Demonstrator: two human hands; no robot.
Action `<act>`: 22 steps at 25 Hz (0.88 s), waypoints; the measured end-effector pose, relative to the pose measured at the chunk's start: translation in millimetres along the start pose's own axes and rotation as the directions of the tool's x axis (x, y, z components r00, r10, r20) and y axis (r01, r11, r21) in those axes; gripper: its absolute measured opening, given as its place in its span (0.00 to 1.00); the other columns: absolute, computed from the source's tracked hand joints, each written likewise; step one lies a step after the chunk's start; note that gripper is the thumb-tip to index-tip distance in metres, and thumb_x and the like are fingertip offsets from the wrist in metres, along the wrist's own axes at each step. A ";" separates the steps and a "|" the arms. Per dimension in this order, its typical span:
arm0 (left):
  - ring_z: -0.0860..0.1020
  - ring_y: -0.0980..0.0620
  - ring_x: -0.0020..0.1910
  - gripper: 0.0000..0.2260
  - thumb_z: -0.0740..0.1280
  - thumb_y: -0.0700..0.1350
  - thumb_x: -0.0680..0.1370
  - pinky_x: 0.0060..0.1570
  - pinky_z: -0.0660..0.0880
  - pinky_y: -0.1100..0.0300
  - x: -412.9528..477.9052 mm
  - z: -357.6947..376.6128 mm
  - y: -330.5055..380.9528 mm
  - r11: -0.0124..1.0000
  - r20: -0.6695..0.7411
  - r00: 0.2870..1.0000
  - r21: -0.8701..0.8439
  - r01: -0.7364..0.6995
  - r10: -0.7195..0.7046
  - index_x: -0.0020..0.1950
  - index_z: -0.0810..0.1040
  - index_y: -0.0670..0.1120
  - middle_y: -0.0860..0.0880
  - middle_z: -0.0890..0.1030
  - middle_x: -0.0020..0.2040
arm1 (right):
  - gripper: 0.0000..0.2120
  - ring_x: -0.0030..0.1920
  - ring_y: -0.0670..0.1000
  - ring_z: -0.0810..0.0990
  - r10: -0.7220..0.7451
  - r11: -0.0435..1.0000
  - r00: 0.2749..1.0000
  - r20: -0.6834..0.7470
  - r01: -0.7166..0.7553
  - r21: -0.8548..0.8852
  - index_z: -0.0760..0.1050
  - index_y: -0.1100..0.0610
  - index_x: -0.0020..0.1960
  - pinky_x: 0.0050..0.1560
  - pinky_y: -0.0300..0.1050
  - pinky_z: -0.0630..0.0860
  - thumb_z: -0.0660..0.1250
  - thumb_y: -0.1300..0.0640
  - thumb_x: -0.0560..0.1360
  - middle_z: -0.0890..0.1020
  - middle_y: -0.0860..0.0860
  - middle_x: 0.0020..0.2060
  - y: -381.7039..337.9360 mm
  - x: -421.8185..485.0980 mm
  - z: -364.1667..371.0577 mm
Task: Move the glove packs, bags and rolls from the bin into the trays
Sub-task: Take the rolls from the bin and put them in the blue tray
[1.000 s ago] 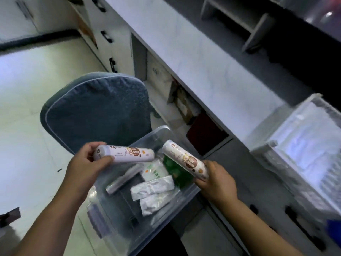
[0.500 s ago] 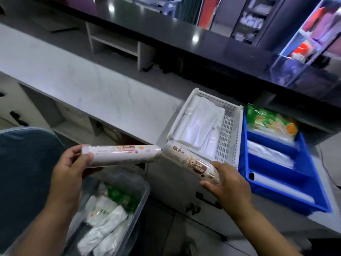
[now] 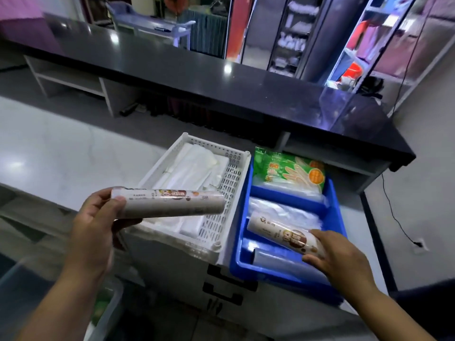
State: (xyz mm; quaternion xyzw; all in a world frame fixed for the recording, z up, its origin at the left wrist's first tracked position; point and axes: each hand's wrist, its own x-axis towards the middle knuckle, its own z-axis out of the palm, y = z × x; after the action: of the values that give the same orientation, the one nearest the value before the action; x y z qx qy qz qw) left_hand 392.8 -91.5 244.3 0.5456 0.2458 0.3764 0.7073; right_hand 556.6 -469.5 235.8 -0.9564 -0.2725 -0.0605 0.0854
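White tray [image 3: 230, 190]: sitting on the worktop [image 3: 61, 158], holding folded white bags [image 3: 194, 168].
Blue tray [image 3: 246, 242]: touching the white tray's right side; green glove pack [image 3: 290, 169] in its far compartment, clear bags [image 3: 285, 212] in the middle one.
Left hand [image 3: 96, 225]: fingers wrapping one end of a roll [image 3: 170, 201], holding it level over the white tray's near corner.
Right hand [image 3: 337, 257]: fingers gripping a second roll [image 3: 283, 236], lowering it tilted over the blue tray's near compartment.
Bin [image 3: 108, 306]: below the white tray, cut off and blurred.
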 end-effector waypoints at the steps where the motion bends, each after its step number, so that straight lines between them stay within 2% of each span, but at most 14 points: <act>1: 0.81 0.58 0.37 0.10 0.59 0.38 0.77 0.34 0.81 0.63 -1.9 11.4 -4.2 1.000 -0.006 1.000 0.004 -0.003 0.003 0.45 0.77 0.50 0.46 0.78 0.44 | 0.26 0.44 0.55 0.80 -0.023 1.000 0.999 0.036 0.024 -0.021 0.75 0.52 0.57 0.37 0.45 0.72 0.76 0.45 0.63 0.82 0.52 0.47 12.3 5.2 0.8; 3: 0.81 0.57 0.37 0.10 0.59 0.38 0.78 0.34 0.81 0.63 -5.9 31.1 -11.0 1.000 -0.019 1.000 0.017 -0.007 0.008 0.45 0.77 0.49 0.46 0.78 0.44 | 0.26 0.45 0.54 0.79 -0.078 0.995 0.991 0.112 0.085 -0.054 0.75 0.51 0.58 0.39 0.46 0.73 0.75 0.43 0.64 0.81 0.50 0.47 27.4 16.8 2.3; 5: 0.80 0.54 0.39 0.10 0.59 0.37 0.78 0.34 0.81 0.63 -8.0 45.8 -15.0 0.999 -0.036 0.999 0.035 -0.008 0.010 0.45 0.77 0.49 0.46 0.78 0.44 | 0.25 0.42 0.56 0.81 -0.178 0.979 0.976 0.127 0.189 -0.081 0.78 0.53 0.54 0.39 0.48 0.74 0.76 0.42 0.62 0.82 0.51 0.44 36.6 25.6 5.8; 7: 0.78 0.53 0.39 0.11 0.58 0.37 0.78 0.34 0.81 0.63 -8.0 54.8 -15.2 0.999 -0.044 0.999 0.045 -0.008 0.010 0.44 0.76 0.50 0.46 0.77 0.43 | 0.25 0.47 0.55 0.79 -0.233 0.961 0.959 0.159 0.252 -0.112 0.77 0.53 0.55 0.46 0.49 0.74 0.73 0.40 0.63 0.81 0.50 0.48 39.1 30.9 9.2; 9: 0.79 0.55 0.37 0.11 0.58 0.37 0.78 0.34 0.81 0.64 -4.8 61.3 -15.8 0.998 -0.039 0.999 0.055 -0.007 0.009 0.44 0.76 0.50 0.46 0.77 0.42 | 0.26 0.56 0.52 0.72 -0.202 0.963 0.947 0.249 0.238 -0.125 0.72 0.49 0.60 0.56 0.46 0.67 0.65 0.36 0.68 0.74 0.47 0.56 44.6 33.0 16.0; 13: 0.80 0.55 0.38 0.10 0.60 0.38 0.78 0.35 0.81 0.63 3.7 69.3 -16.8 0.998 -0.010 1.000 0.065 -0.001 0.002 0.44 0.77 0.50 0.46 0.78 0.43 | 0.21 0.60 0.49 0.68 -0.172 0.957 0.924 0.340 0.239 -0.166 0.66 0.46 0.63 0.60 0.42 0.62 0.57 0.38 0.74 0.72 0.45 0.59 49.0 33.3 23.0; 16: 0.82 0.57 0.37 0.08 0.61 0.40 0.76 0.36 0.81 0.63 9.8 73.3 -15.4 0.997 0.010 1.000 0.071 -0.006 0.005 0.44 0.78 0.51 0.49 0.80 0.42 | 0.15 0.56 0.51 0.74 -0.194 0.972 0.951 0.240 0.219 -0.082 0.72 0.49 0.59 0.56 0.44 0.69 0.62 0.45 0.76 0.77 0.47 0.55 43.8 32.7 16.1; 18: 0.82 0.57 0.37 0.07 0.62 0.42 0.75 0.36 0.81 0.63 13.7 74.5 -14.3 0.998 0.024 1.000 0.063 -0.006 0.005 0.44 0.79 0.51 0.52 0.82 0.39 | 0.09 0.46 0.55 0.79 -0.276 0.961 0.950 0.148 0.272 0.048 0.79 0.53 0.51 0.45 0.48 0.76 0.70 0.51 0.72 0.82 0.50 0.45 27.9 35.2 14.1; 20: 0.82 0.57 0.37 0.07 0.63 0.42 0.74 0.37 0.81 0.63 15.9 74.6 -15.1 0.998 0.037 0.999 0.059 0.003 -0.005 0.44 0.79 0.51 0.54 0.83 0.38 | 0.07 0.40 0.56 0.81 -0.418 0.906 0.900 0.128 0.401 0.135 0.81 0.55 0.47 0.38 0.48 0.78 0.72 0.56 0.70 0.83 0.53 0.40 1.0 40.4 20.9; 22: 0.82 0.57 0.37 0.08 0.62 0.41 0.75 0.36 0.81 0.63 16.5 73.9 -16.5 0.998 0.041 0.999 0.068 0.013 -0.016 0.44 0.79 0.51 0.51 0.82 0.40 | 0.09 0.43 0.56 0.79 -0.522 0.850 0.835 0.175 0.491 0.193 0.80 0.53 0.52 0.42 0.47 0.76 0.68 0.54 0.72 0.83 0.53 0.43 -26.7 45.0 33.6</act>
State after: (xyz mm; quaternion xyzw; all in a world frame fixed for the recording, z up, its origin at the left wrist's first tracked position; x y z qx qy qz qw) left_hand 463.1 -123.7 250.6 0.5751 0.2476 0.3513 0.6961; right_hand 582.8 -417.5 213.7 -0.8421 -0.5277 0.0449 0.1022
